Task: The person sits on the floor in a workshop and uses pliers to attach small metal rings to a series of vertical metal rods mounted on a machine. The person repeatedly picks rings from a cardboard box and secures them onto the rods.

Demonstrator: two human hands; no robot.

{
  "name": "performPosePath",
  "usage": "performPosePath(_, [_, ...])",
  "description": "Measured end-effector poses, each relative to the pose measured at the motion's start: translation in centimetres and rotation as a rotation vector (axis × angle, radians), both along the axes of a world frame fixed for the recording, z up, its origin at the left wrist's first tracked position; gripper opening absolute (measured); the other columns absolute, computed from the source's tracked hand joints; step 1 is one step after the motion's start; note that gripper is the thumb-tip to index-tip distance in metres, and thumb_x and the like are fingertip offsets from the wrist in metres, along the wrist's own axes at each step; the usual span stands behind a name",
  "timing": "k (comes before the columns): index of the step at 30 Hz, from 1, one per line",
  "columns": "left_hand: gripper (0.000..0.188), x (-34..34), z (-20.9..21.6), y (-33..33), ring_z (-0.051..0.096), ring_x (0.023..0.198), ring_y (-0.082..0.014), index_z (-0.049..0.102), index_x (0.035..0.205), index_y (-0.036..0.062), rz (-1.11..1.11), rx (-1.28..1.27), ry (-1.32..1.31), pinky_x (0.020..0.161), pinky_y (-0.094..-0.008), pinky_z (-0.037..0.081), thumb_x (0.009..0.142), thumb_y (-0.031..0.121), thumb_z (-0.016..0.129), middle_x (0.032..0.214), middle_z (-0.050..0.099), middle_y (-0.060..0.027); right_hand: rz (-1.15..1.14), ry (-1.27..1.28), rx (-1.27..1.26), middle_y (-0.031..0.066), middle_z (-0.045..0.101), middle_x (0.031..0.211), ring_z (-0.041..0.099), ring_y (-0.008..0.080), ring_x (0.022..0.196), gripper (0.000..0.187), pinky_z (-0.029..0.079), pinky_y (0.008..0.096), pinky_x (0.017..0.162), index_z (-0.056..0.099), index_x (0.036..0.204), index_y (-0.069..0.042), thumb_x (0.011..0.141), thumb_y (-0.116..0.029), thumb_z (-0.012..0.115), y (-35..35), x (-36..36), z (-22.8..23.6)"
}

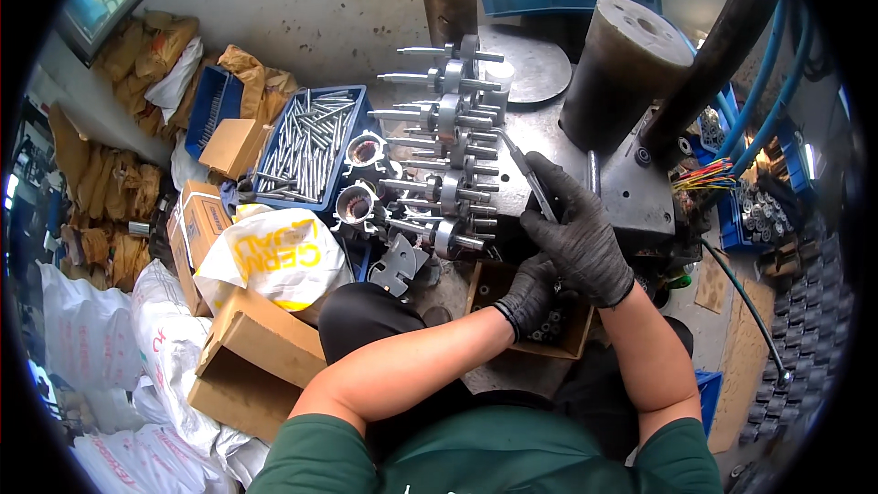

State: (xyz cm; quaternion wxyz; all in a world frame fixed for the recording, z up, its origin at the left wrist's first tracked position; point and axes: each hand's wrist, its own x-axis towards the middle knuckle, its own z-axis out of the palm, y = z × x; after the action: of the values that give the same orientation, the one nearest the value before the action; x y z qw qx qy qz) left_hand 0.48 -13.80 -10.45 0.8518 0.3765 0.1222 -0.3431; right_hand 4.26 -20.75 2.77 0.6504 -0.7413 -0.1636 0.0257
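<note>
Right hand (pixel 576 233), black-gloved, was closed round a slim metal tool (pixel 529 172), tip aimed up-left toward the stack of metal shafts (pixel 448 155) w/ discs on the machine table (pixel 631 187). Left hand (pixel 532 293), also gloved, was curled down into a small cardboard box (pixel 567 334) of dark small parts, just below the right; grip on anything couldn't be told. Blue crate of steel rods (pixel 306 142) sat left of shafts. Black cylinder (pixel 622 64) stood upright behind. White printed bag (pixel 274 256) lay near left.

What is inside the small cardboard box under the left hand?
The cardboard box holds small dark cylindrical metal parts. The gloved left hand reaches in and covers most of them, so their number is unclear.
</note>
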Motion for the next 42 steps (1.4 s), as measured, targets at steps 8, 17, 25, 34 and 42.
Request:
performPosePath(8, [0.031,0.2,-1.3,-0.4,0.066,0.102,-0.0211,0.058,0.130,0.0127,0.165,-0.070,0.086,0.080,-0.0396,0.056,0.105,0.030,0.051,0.113,0.067,-0.0058,0.024,0.081,-0.009,0.0157,0.065,0.129,0.062,0.0178,0.116,0.063,0.052,0.0315,0.100,0.047,0.147,0.001,0.088,-0.001,0.068,1.0,0.4,-0.6])
performPosePath(17, [0.037,-0.2,-5.2,-1.0,0.061,0.118,-0.0244,0.043,0.142,0.0037,0.254,-0.369,0.225,0.101,-0.0367,0.052,0.112,0.024,0.034,0.135,0.057,-0.0155,0.199,0.292,0.253,0.0173,0.057,0.135,0.062,0.0209,0.116,0.081,0.053,0.0353,0.096,0.035,0.155,-0.002,0.083,-0.001,0.072,1.9,-0.3,0.2])
performPosePath(25, [0.044,-0.4,-2.3,0.5,0.051,0.130,-0.0178,0.038,0.148,0.0049,0.043,-0.065,-0.430,0.111,-0.0334,0.043,0.111,0.028,0.039,0.140,0.051,-0.0130,0.117,0.209,0.168,0.0069,0.061,0.100,0.060,0.0156,0.094,0.091,0.052,0.0326,0.088,0.032,0.157,-0.004,0.076,-0.013,0.073,1.7,-2.2,0.5])
performPosePath(34, [0.025,1.2,4.6,2.8,0.062,0.083,-0.0133,0.061,0.109,0.0082,0.100,0.005,-0.143,0.072,-0.0297,0.055,0.098,0.029,0.069,0.096,0.065,-0.0031,0.093,0.354,0.090,0.0095,0.062,0.105,0.064,0.0188,0.106,0.092,0.053,0.0358,0.097,0.029,0.158,-0.006,0.081,-0.009,0.080,-7.2,-3.3,1.0])
performPosePath(42, [0.010,1.4,8.0,4.0,0.065,0.091,-0.0134,0.064,0.100,0.0102,0.163,-0.067,-0.101,0.080,-0.0285,0.053,0.095,0.017,0.069,0.098,0.069,-0.0036,0.019,-0.339,-0.788,0.0160,0.064,0.106,0.066,0.0331,0.102,0.070,0.056,0.0415,0.086,0.058,0.139,-0.007,0.072,-0.006,0.080,-10.7,-4.1,1.3])
